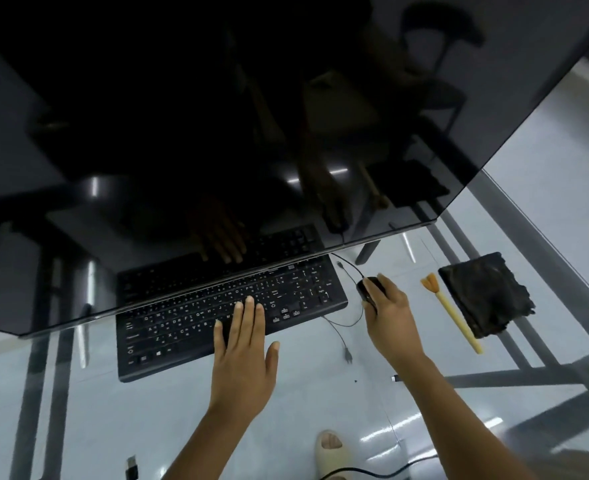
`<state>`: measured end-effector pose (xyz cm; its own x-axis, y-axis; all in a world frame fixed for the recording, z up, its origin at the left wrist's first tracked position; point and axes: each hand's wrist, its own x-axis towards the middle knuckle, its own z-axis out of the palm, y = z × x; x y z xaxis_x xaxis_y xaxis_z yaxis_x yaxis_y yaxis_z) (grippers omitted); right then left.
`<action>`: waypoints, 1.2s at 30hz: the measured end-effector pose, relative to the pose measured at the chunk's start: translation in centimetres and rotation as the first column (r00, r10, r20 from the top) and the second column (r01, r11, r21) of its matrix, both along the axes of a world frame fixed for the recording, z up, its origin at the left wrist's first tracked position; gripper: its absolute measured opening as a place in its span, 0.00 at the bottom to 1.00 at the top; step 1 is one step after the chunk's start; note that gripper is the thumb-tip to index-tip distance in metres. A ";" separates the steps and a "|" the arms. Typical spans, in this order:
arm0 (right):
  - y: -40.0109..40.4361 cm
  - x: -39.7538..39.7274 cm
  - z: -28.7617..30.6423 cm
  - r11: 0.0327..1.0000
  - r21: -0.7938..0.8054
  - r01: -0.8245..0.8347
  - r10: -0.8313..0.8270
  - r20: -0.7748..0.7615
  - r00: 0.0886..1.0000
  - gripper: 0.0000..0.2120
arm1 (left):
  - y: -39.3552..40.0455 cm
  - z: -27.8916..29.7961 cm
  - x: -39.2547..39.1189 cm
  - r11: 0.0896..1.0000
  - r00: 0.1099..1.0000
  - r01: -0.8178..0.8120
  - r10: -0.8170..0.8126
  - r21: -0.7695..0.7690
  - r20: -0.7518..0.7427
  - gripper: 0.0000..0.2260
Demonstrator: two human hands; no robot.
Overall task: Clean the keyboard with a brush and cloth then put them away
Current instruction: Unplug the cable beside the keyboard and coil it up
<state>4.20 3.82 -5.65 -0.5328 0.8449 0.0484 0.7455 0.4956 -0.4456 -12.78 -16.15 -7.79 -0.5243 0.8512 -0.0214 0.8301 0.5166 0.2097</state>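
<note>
- Glass table (182,427): keyboard (189,320) at centre, left hand (244,355) flat, released grip.
- Right hand (390,317) cups mouse (369,289).
- Brush (455,315) and cloth (483,296) lie untouched, right; cleaning not begun.

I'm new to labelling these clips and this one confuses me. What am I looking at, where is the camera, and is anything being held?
There is no machine here: a person wears a camera on the head, looking down at their own two bare hands over a glass desk. The big dark slab on top is a switched-off monitor. The left hand lies flat and open on the keyboard. The right hand rests on a mouse, fingers curled over it. Further right lie a yellow brush and a dark cloth, both untouched, so cleaning has not begun.
</note>
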 end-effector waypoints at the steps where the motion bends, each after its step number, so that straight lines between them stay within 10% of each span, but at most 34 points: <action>1: 0.3 -0.4 0.0 1.000 0.002 0.000 0.000 -0.008 1.000 0.19 | 0.3 0.0 0.0 1.000 1.000 -0.004 0.004 -0.006 -0.005 0.28; 20: 2.2 -2.7 1.2 0.998 0.058 -0.013 0.014 -0.014 1.000 0.22 | -1.1 0.3 -1.0 0.999 0.998 0.034 -0.033 -0.029 0.051 0.28; 36: -21.6 -10.7 3.0 0.793 -0.086 -0.603 0.607 0.022 0.795 0.20 | -24.1 2.8 -5.3 0.979 0.976 0.204 -0.205 0.025 0.078 0.16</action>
